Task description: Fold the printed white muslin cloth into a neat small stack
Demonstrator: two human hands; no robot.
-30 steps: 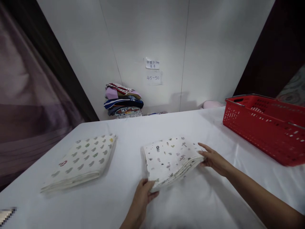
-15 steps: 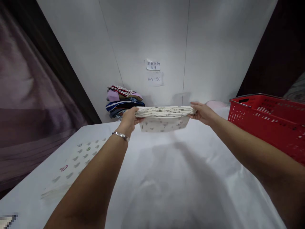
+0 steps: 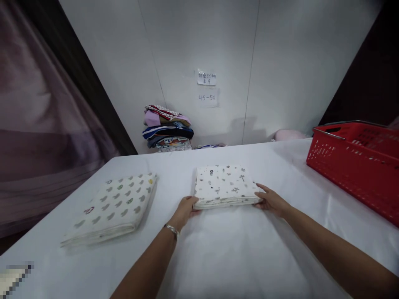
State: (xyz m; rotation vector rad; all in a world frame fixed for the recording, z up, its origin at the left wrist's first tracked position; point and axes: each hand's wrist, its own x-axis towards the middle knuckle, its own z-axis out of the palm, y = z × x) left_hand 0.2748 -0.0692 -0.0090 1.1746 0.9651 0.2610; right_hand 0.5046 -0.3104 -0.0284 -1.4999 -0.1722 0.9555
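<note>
A folded white cloth (image 3: pixel 222 182) with small dark prints lies flat on the white-covered table (image 3: pixel 243 253), in front of me. Its near edge shows several layers. My left hand (image 3: pixel 186 209) grips the near left corner, thumb on top and fingers partly hidden beneath. At the near right corner, my right hand (image 3: pixel 270 200) holds the cloth the same way. To the left, apart from both hands, rests another folded white cloth (image 3: pixel 115 203) with a pattern of grey shapes and a few coloured ones.
A red plastic basket (image 3: pixel 352 162) with a metal handle stands at the right. Behind the table's far edge is a stack of folded fabrics (image 3: pixel 168 128), and a pink item (image 3: pixel 289 135) lies farther right. Paper notes (image 3: pixel 208 98) hang on the wall; a curtain (image 3: pixel 40 124) is at left.
Both hands have brought the folded cloth down from a raised position onto the table, closer to me. The hanging lower part no longer shows, and its printed top is now visible.
</note>
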